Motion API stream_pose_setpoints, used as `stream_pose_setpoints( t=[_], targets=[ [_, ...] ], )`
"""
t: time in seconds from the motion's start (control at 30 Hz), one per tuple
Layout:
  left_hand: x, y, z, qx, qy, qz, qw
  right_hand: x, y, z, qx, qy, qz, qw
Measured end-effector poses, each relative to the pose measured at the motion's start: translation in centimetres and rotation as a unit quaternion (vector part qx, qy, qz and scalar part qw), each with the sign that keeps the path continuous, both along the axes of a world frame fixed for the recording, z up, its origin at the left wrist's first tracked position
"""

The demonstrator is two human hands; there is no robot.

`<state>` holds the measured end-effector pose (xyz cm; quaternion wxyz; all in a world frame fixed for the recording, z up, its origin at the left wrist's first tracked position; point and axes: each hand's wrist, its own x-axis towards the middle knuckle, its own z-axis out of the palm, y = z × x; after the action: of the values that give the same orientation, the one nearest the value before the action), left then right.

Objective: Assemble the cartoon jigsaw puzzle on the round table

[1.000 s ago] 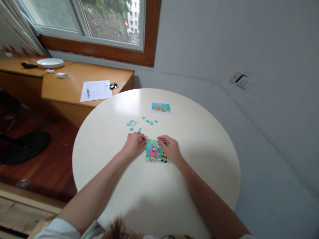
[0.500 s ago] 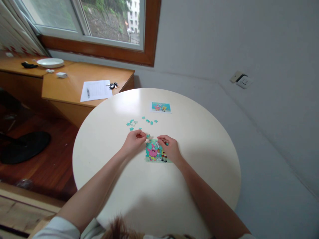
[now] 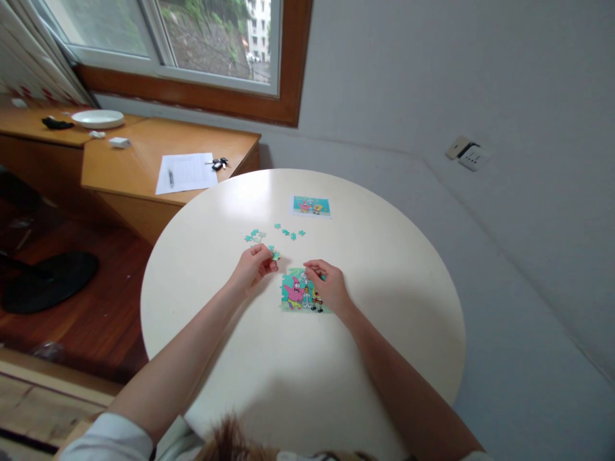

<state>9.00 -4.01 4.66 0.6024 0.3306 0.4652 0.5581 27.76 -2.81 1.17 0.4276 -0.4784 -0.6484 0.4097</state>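
Between the thumb and fingers of my left hand is a small teal puzzle piece, held just above the table, left of and beyond the partly joined jigsaw puzzle. The puzzle shows a pink starfish and other cartoon figures. Over its upper right part rests my right hand, fingers bent together at the top edge; whatever they hold, if anything, is hidden. Several loose teal puzzle pieces lie past my hands, a few with pale sides up.
A printed picture card of the same scene lies farther back on the round white table. Behind to the left, a wooden desk carries a paper sheet with a pen, keys and a white plate.
My left hand has drawn back up and left, away from the puzzle's top left corner, with the piece in its fingers. My right hand stays almost where it was.
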Motion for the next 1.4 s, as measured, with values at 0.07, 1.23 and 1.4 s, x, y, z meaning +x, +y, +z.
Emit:
stream_pose_setpoints(
  t=[0.07, 1.23, 1.4],
  targets=[
    [0.0, 0.0, 0.0, -0.009, -0.006, 0.004, 1.0, 0.0, 0.0, 0.0, 0.0, 0.001, 0.0, 1.0],
    [0.9, 0.0, -2.4, 0.041, 0.267, -0.015, 0.963, -0.1, 0.0, 0.0, -0.012, 0.0, 0.007, 1.0],
    [1.0, -0.2, -2.3, 0.076, 0.337, -0.039, 0.938, 0.0, 0.0, -0.1, -0.006, -0.009, 0.011, 1.0]
  ],
)
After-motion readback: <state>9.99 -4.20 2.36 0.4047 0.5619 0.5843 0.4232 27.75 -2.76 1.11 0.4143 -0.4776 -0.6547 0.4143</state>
